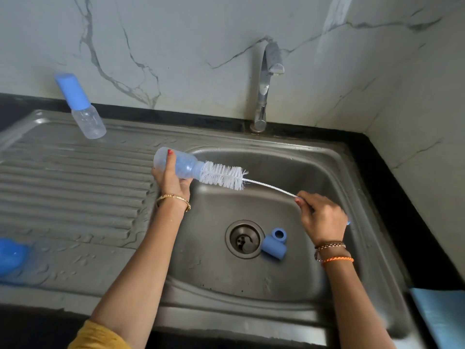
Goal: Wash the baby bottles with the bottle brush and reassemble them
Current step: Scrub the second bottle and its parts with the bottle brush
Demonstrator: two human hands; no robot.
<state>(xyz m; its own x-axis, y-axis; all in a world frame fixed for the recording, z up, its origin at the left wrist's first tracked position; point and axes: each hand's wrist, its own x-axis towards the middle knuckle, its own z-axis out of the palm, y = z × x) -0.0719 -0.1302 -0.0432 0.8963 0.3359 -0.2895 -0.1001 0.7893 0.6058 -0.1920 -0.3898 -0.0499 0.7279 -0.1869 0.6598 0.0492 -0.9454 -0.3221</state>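
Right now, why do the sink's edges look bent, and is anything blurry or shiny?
Head view: the wide lens bows the sink rim and tilts the capped bottle; soft daylight glints on the tap and wet drainboard; the blue object at the left edge is blurred.

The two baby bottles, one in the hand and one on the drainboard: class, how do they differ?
The held bottle lies sideways in the left hand, uncapped, with the bottle brush in its neck. The drainboard bottle stands untouched, wearing its blue cap. Both have clear plastic bodies.
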